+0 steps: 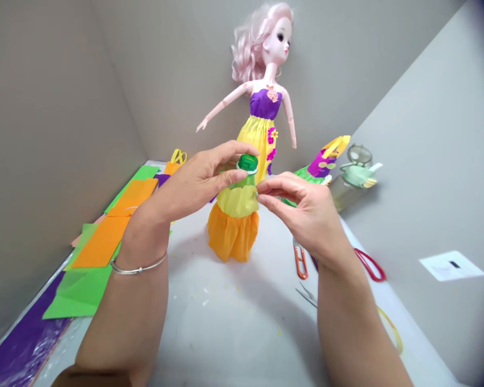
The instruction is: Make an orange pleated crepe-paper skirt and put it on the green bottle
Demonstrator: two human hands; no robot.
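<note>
A green plastic bottle (248,163) stands upright on the table, its body wrapped in a yellow band (237,200) above a gathered orange skirt (234,234). My left hand (210,174) grips the bottle's neck just under the green cap, thumb in front and fingers behind. At the right edge of the yellow band, my right hand (294,207) has thumb and index finger pinched together. A tiny pale bit shows at those fingertips, too small to name. Behind the bottle stands a doll (266,102) in a purple top and yellow skirt with pink flowers.
Orange sheets (105,236) and green sheets (76,293) lie along the left edge. Right of the doll are another purple and green dressed figure (318,166) and a lidded drinking bottle (353,183). Orange-handled snips (300,260), tweezers (307,294) and a red handle (370,264) lie around my right forearm.
</note>
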